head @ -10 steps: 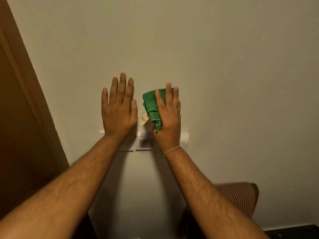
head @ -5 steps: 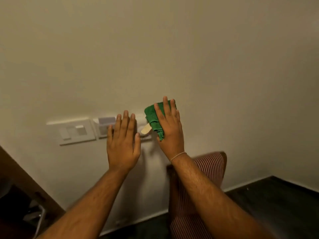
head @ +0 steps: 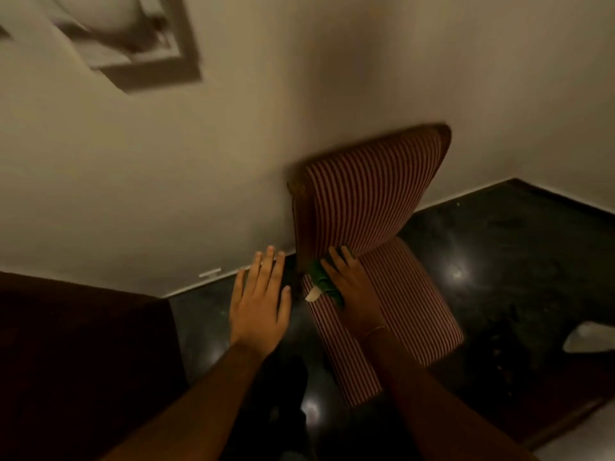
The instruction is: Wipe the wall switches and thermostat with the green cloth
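The wall switch plate (head: 146, 61) is a blurred pale rectangle on the wall at the top left, far above both hands. No thermostat can be made out. My right hand (head: 352, 291) hangs low in front of the striped chair and holds the folded green cloth (head: 321, 279), whose white tag sticks out to the left. My left hand (head: 259, 301) is beside it, flat and open with the fingers extended, holding nothing. Neither hand touches the wall.
A red-and-white striped chair (head: 366, 201) stands against the wall right behind my right hand. A dark wooden piece of furniture (head: 83, 344) fills the lower left. The floor (head: 515, 261) is dark and glossy, with a pale object (head: 589, 337) at the right edge.
The view has swung down. Both hands came off the wall and dropped to chair height, and the switches moved from beside the hands to the top left corner. The cloth stays in my right hand.
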